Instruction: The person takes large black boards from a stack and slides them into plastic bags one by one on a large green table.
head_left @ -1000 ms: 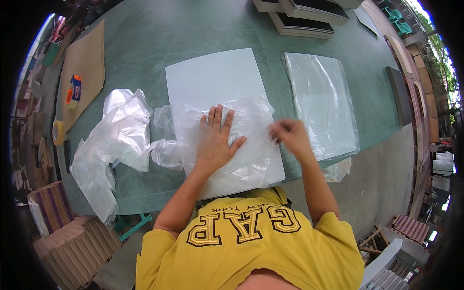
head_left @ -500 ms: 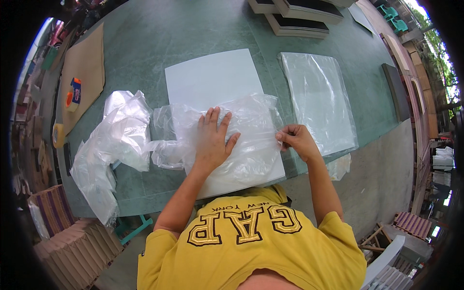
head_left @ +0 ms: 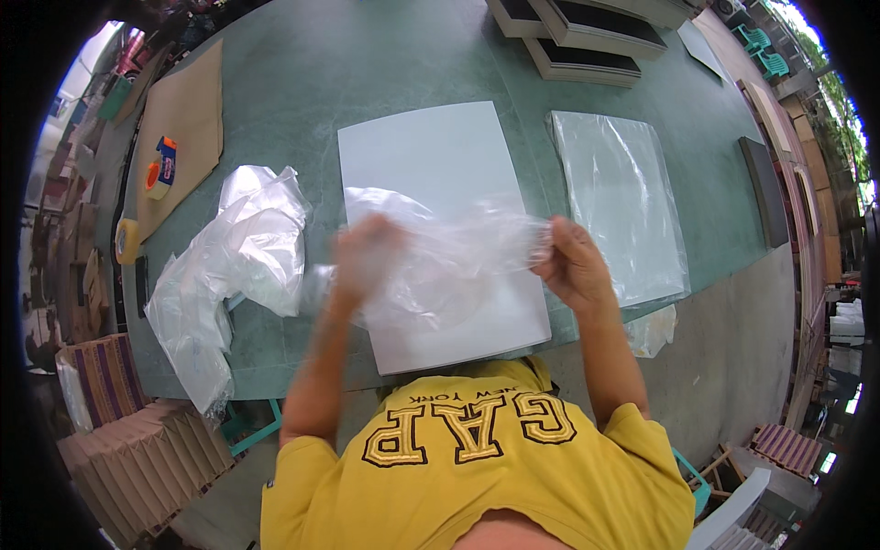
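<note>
A crumpled clear plastic bag (head_left: 463,243) is lifted over a large white sheet or board (head_left: 426,151) in front of me. My right hand (head_left: 576,263) pinches the bag's right edge between thumb and fingers. At the bag's left side is my left hand (head_left: 367,257), too smeared by motion to show its fingers. To the right lies a flat, pale rectangular item wrapped in clear plastic (head_left: 616,206). A heap of crumpled clear plastic (head_left: 261,234) rests on the left.
The green table (head_left: 385,55) carries black-topped boards (head_left: 587,60) at the far right and a dark bar (head_left: 764,192) along its right edge. Brown cardboard (head_left: 188,110) lies at left with a tape dispenser (head_left: 162,168); a tape roll (head_left: 126,241) is nearby. Folded brown stacks (head_left: 151,467) stand below left.
The bag has been raised from the white sheet and bunched. My left hand, flat on it before, has lifted and moved left. My right hand still grips the bag's edge, slightly higher.
</note>
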Motion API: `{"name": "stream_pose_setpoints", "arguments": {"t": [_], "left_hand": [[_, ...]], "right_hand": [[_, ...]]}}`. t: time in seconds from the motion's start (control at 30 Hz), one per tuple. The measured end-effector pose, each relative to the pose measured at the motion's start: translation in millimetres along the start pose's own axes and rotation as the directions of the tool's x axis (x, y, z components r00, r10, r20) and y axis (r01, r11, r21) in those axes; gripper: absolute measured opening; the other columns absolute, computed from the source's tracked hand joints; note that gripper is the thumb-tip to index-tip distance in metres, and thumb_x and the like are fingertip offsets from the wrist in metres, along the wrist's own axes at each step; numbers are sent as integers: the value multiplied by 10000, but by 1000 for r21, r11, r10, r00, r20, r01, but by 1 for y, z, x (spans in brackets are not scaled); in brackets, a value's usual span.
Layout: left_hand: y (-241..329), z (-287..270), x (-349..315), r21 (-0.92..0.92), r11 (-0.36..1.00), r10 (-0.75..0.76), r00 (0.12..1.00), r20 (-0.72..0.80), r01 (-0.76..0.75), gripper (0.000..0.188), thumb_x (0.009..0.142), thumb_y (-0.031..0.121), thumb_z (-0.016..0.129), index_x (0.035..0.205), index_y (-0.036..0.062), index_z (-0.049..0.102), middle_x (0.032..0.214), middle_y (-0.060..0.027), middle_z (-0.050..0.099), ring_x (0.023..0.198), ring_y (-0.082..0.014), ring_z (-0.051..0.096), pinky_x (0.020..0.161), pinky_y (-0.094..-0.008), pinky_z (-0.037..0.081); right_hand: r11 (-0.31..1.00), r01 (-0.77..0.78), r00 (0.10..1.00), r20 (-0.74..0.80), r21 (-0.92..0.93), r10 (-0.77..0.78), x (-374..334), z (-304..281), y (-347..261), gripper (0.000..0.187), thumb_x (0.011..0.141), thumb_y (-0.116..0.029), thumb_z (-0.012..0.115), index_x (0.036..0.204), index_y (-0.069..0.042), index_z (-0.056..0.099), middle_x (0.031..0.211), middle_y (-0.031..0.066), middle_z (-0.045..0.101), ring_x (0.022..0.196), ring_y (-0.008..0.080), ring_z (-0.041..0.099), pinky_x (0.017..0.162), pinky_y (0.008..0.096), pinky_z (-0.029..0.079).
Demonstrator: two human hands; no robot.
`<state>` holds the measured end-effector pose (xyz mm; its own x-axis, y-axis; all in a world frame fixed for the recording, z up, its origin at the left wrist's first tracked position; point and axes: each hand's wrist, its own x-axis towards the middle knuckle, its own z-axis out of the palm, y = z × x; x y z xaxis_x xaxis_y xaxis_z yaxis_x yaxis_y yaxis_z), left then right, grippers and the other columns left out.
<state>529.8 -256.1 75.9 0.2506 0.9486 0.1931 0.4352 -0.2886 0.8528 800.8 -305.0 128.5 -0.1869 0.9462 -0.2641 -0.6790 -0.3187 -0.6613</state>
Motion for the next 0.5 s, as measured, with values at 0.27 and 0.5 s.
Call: {"name": "stream_pose_setpoints", "arguments": {"t": [0.27,0.5], "left_hand": [[131,4,-5,14,937,346,930,127,-350,298,729,213,675,897,14,529,746,-137,569,704,-257,548,677,-309,432],[128,-30,4,-479,865,-34,970,239,148,124,821,117,520,874,10,550,693,-53,603,619,-121,553,556,-220,428]], "right_hand": [[672,476,879,306,-567,-365,1,69,-9,73,758,-51,612,794,8,588,967,105,547,846,149,518,749,256,420],[437,410,906,412,-801,-96,25,71,-32,322,690,-177,693,932,-26,544,968,108,573,884,217,546,710,288,445]]}}
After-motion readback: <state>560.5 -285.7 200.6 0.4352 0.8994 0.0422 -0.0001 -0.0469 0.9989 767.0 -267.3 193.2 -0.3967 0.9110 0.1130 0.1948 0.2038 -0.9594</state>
